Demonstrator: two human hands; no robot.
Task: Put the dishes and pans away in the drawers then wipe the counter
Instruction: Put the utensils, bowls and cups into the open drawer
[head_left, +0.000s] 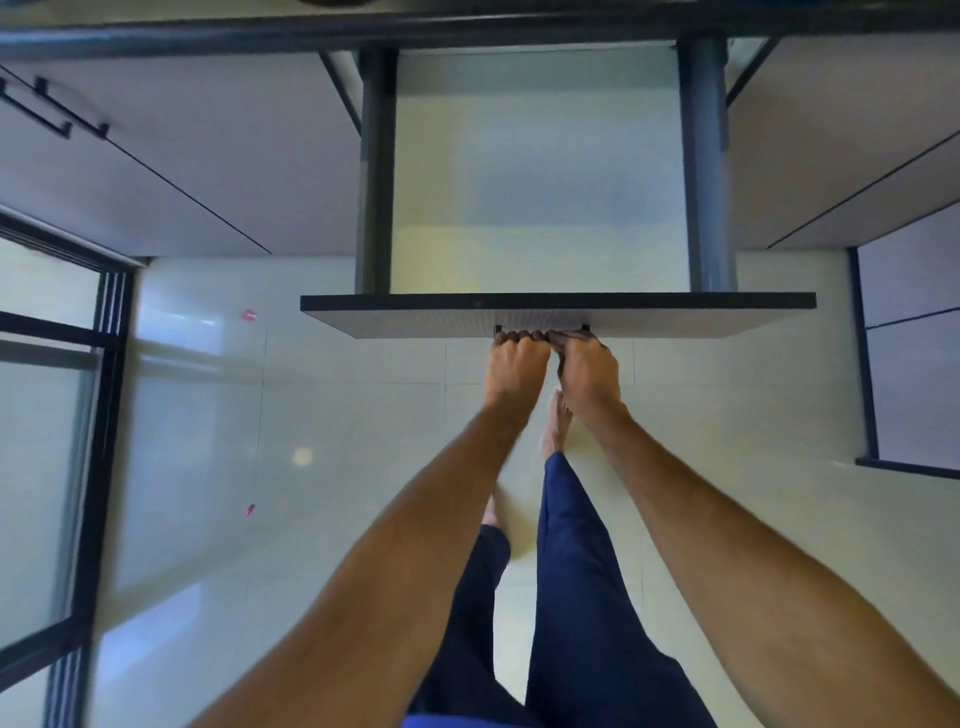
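Both grips are closed round the handle, left hand and right hand side by side, fingers curled over it. The handle is on the front of a drawer, which stands pulled far out below the bench, its pale inside bare. No dishes or pans show. The step looks like opening storage. Next, let go and fetch dishes from the bench.

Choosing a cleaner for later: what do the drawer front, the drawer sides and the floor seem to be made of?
Drawer front: likely laminated board, with a matte grey face and a dark edge band.
Drawer sides: probably painted metal, smooth dark grey with a slight sheen.
Floor: glazed tile, glossy, with reflections and thin grout lines.
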